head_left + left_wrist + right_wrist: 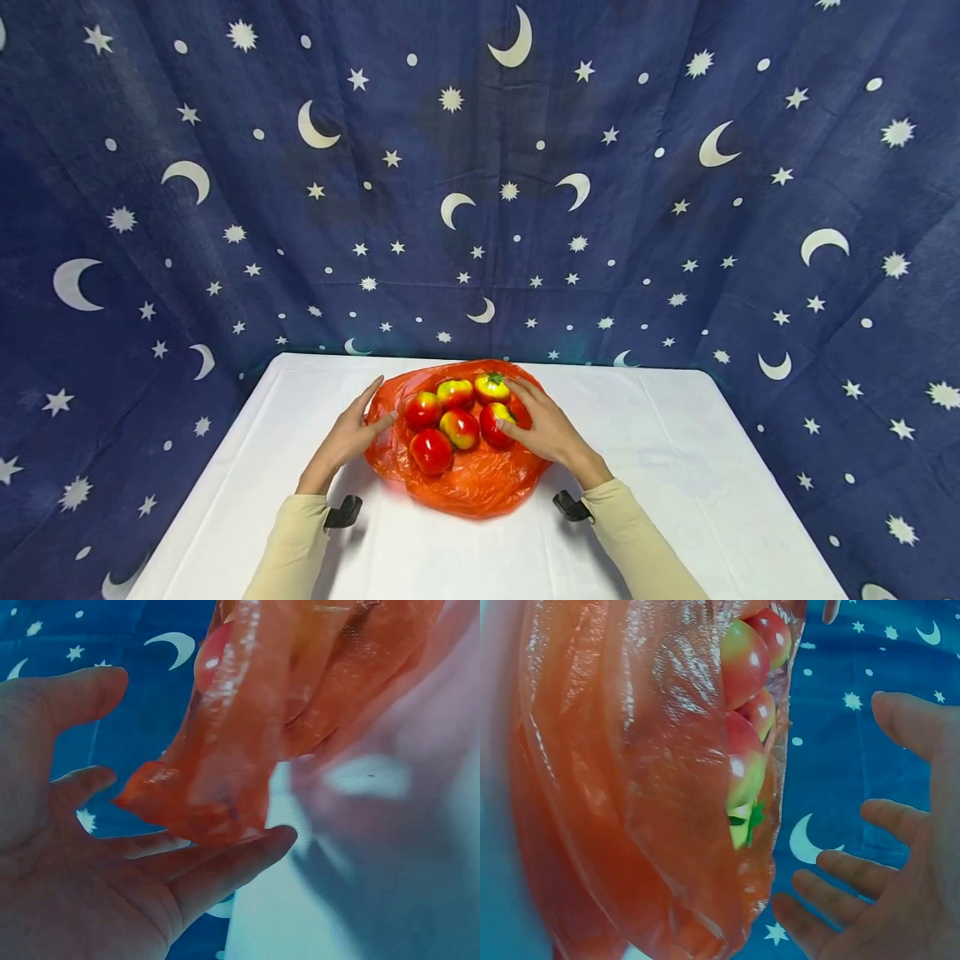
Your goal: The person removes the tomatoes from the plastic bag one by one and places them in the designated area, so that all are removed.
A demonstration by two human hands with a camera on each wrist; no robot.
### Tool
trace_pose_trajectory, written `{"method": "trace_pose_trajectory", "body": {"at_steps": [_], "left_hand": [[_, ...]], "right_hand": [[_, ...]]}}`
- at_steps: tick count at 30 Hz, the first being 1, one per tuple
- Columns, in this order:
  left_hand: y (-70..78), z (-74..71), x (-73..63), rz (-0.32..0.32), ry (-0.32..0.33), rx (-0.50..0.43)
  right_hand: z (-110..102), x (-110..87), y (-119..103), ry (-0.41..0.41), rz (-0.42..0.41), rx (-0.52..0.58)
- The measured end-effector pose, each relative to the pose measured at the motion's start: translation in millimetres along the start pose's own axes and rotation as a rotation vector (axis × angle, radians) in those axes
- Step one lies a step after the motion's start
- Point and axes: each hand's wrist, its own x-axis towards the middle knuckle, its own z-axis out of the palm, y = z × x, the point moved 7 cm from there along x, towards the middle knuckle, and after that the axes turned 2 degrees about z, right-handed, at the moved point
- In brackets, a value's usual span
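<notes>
An orange-red plastic bag (480, 487) lies spread on the white table with its mouth facing up. Inside it sit several glossy red-and-yellow fruits (459, 428), some with a green leafy top. At the bag's left edge, my left hand (352, 433) has its fingers spread; in the left wrist view its fingertips reach under a drooping fold of the bag (232, 780). My right hand (551, 429) is over the bag's right side, fingers extended beside the fruits. The right wrist view shows that hand (892, 877) apart from the bag (630, 810), holding nothing.
A white cloth covers the table (660, 483). Behind and around it hangs a dark blue curtain (480, 167) printed with moons and stars. Black wrist devices (343, 512) sit by both cuffs.
</notes>
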Motion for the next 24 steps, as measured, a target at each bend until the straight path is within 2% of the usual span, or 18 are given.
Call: {"method": "trace_pose_trajectory", "body": {"at_steps": [11, 16, 24], "left_hand": [[-12.4, 11.2, 2.8, -0.038, -0.016, -0.075], [-12.2, 13.4, 4.8, -0.018, 0.005, -0.11], [-10.4, 15.9, 8.2, 0.024, 0.063, -0.091]], "right_hand": [[13, 2.1, 8, -0.027, 0.052, 0.026], [18, 3.1, 11, -0.041, 0.071, 0.042], [27, 5.6, 23, -0.06, 0.155, 0.06]]}}
